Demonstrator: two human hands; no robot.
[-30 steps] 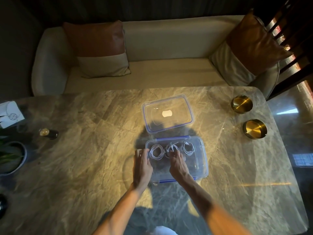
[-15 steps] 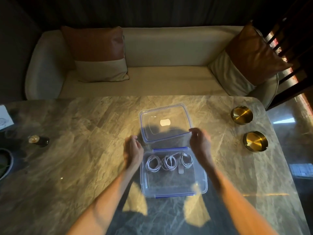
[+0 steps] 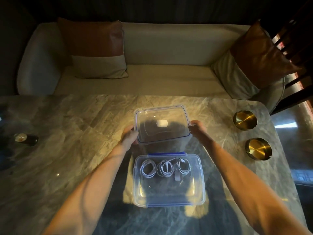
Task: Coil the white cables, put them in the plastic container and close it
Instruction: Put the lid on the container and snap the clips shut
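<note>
A clear plastic container [image 3: 198, 184] with blue clips stands open on the marble table, near me. Three coiled white cables [image 3: 165, 167] lie side by side along its far wall, with a small white plug beside them. Beyond it is the clear lid [image 3: 160, 131] with a blue seal and a white label at its centre. My left hand [image 3: 129, 137] grips the lid's left edge and my right hand [image 3: 198, 128] grips its right edge. The lid looks slightly tilted, its near edge raised off the table.
Two round brass dishes [image 3: 244, 119] [image 3: 258, 150] sit at the table's right side. A small dark bottle [image 3: 25, 139] lies at the left. A cream sofa [image 3: 152, 61] with two brown cushions runs behind the table's far edge.
Both hands left the container and the cables, moved away from me to the lid, and took hold of its two short edges.
</note>
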